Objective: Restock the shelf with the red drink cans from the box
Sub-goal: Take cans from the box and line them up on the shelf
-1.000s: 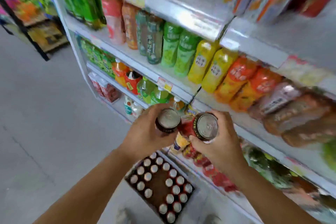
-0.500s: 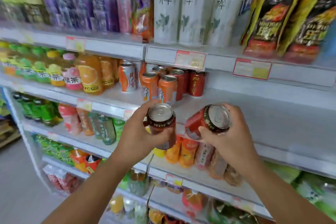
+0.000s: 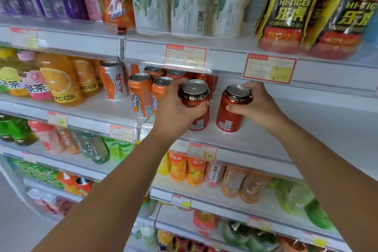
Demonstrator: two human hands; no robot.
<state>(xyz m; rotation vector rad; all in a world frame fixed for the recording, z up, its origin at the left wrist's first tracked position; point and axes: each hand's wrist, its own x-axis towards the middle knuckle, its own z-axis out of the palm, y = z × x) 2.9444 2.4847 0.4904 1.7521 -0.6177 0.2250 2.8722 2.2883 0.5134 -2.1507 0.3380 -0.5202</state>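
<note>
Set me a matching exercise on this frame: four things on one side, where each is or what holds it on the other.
A left red can
B right red can
C orange cans
D black-and-yellow pouches

1 on the top shelf, right side
2 gripped by the right hand
3 just left of the left hand
4 gripped by the left hand

Pairs: A-4, B-2, C-3, D-1.

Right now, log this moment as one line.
step: placing | left hand: grips left red can | right hand: grips right red can | place: white shelf, beside orange cans
</note>
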